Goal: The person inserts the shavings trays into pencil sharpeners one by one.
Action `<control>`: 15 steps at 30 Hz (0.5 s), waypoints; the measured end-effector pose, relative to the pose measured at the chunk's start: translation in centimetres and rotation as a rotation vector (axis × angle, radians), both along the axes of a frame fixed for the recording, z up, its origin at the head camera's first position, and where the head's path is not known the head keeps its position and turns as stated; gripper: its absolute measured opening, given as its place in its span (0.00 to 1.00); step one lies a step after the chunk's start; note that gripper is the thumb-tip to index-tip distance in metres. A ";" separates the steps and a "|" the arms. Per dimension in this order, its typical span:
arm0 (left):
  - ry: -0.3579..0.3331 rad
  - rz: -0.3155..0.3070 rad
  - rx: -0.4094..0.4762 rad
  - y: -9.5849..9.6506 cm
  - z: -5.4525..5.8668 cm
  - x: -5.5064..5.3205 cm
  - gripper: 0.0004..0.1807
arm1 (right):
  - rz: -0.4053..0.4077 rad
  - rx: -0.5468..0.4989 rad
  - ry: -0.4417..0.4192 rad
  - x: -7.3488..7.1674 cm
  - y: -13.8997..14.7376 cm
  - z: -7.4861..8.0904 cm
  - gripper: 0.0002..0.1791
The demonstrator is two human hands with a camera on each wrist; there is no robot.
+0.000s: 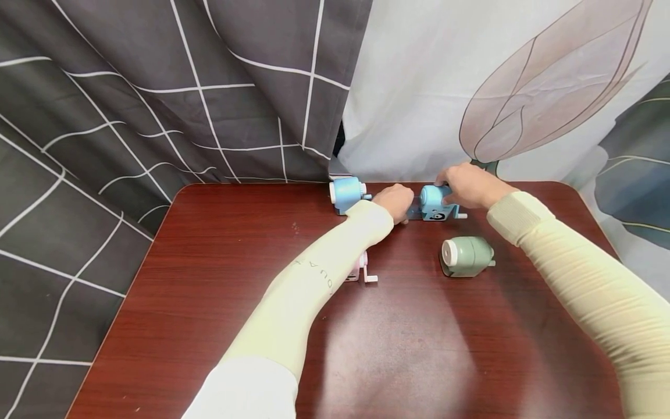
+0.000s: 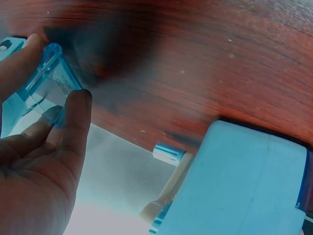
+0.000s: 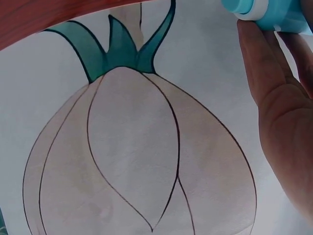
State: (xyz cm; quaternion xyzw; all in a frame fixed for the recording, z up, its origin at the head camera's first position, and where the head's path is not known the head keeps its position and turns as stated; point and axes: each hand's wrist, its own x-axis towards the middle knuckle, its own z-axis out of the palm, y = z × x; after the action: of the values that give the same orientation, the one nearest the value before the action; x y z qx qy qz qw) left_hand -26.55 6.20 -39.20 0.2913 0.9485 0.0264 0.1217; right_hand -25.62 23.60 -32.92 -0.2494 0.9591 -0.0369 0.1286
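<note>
A blue hand-crank pencil sharpener with a panda picture stands near the table's back edge. My right hand holds its body from above and the right, with the thumb hidden in part. On the sharpener's left side, my left hand pinches a clear blue drawer between thumb and fingers. In the left wrist view the drawer sticks out from the body, though its inner end cannot be made out. The right wrist view catches only a corner of the sharpener above the fingers.
A second blue sharpener stands just left of my left hand. Nearer on the right is a green sharpener. A pink sharpener is partly covered by my left sleeve. Curtains hang behind the brown table.
</note>
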 end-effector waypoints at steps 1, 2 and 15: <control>0.006 -0.006 -0.002 0.0 0.0 0.0 0.15 | 0.000 0.001 0.000 0.0 0.0 0.0 0.22; 0.005 -0.007 0.000 0.1 0.0 0.1 0.15 | 0.001 0.001 -0.001 0.0 0.0 0.0 0.22; -0.033 -0.008 0.014 0.8 -0.2 -0.3 0.17 | -0.006 0.003 -0.004 -0.1 -0.1 0.1 0.22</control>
State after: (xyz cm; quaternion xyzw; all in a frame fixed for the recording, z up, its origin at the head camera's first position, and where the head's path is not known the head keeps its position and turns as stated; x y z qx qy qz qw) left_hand -26.83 6.99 -39.45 0.2953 0.9451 0.0375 0.1351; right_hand -25.68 23.48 -32.82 -0.2464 0.9596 -0.0363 0.1306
